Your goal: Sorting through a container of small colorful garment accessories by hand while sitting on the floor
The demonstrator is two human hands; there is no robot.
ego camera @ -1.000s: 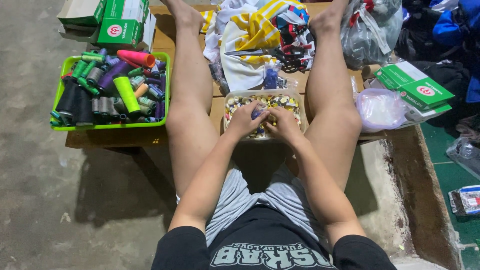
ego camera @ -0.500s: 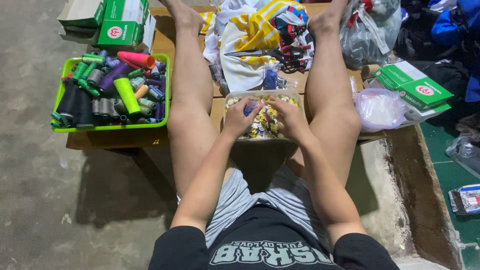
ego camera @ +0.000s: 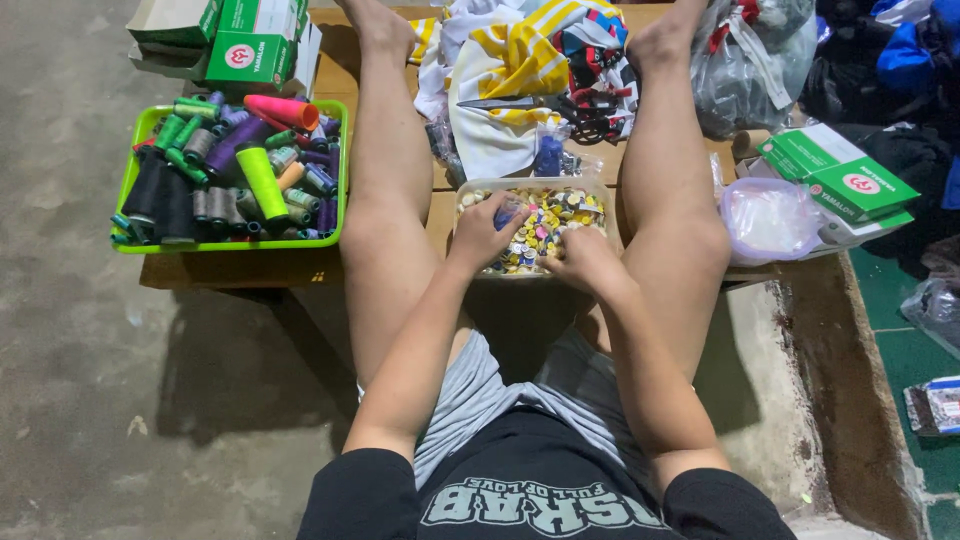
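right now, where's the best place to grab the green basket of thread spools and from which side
Probably by the rim of the green basket, one hand on each short end, coming from above. The thread spools are heaped loosely above the rim, so a level two-handed lift suits it. The left hand and right hand are both at the tub of buttons.

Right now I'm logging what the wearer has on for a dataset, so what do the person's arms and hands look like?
Both arms are bare from short black sleeves down. The left hand and right hand wear no gloves; no rings, watch or bracelets are visible. The black shirt has pale block lettering across the chest, above grey shorts.
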